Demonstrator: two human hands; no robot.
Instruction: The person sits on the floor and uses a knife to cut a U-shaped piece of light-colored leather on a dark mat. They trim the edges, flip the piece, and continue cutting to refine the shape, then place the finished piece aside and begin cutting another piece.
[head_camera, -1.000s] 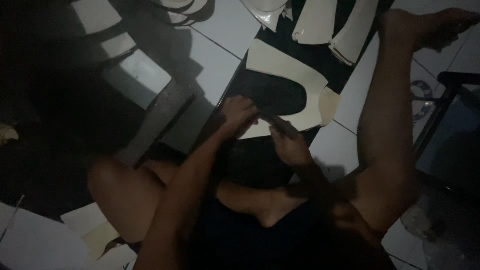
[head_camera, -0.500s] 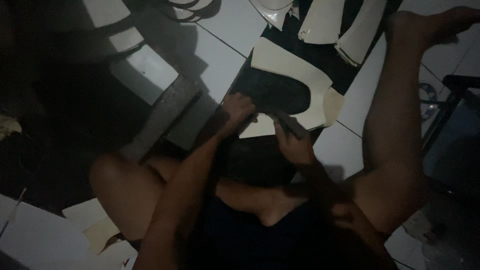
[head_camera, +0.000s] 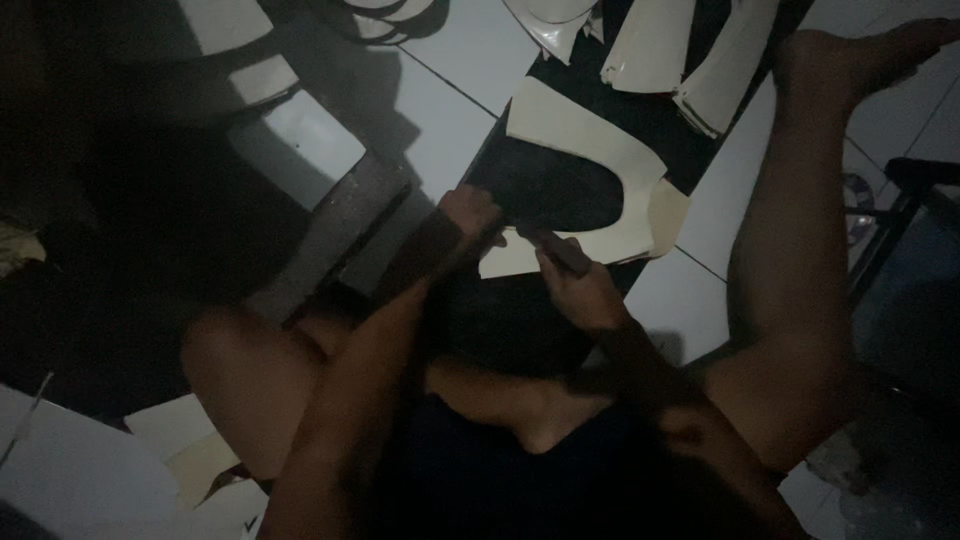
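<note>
I sit on a tiled floor in dim light with both hands over a cream U-shaped sheet piece (head_camera: 625, 160) that lies on a black sheet (head_camera: 660, 105). A dark oval piece (head_camera: 555, 185) covers the middle of the cream piece. My left hand (head_camera: 468, 215) grips the near-left edge of this dark piece with curled fingers. My right hand (head_camera: 588, 292) is closed around a slim dark tool (head_camera: 560, 250), whose tip meets the near edge of the dark piece. The tool's kind is unclear in the gloom.
Several more cream cut pieces (head_camera: 655, 45) lie at the far end of the black sheet. A grey block (head_camera: 300, 150) and a dark slab (head_camera: 350, 215) sit to the left. My bare legs (head_camera: 800, 240) flank the work. Pale sheets (head_camera: 190, 450) lie at the near left.
The dark oval piece now covers more of the cream U-shape than a second ago. Both hands have stayed at about the same place at its near edge.
</note>
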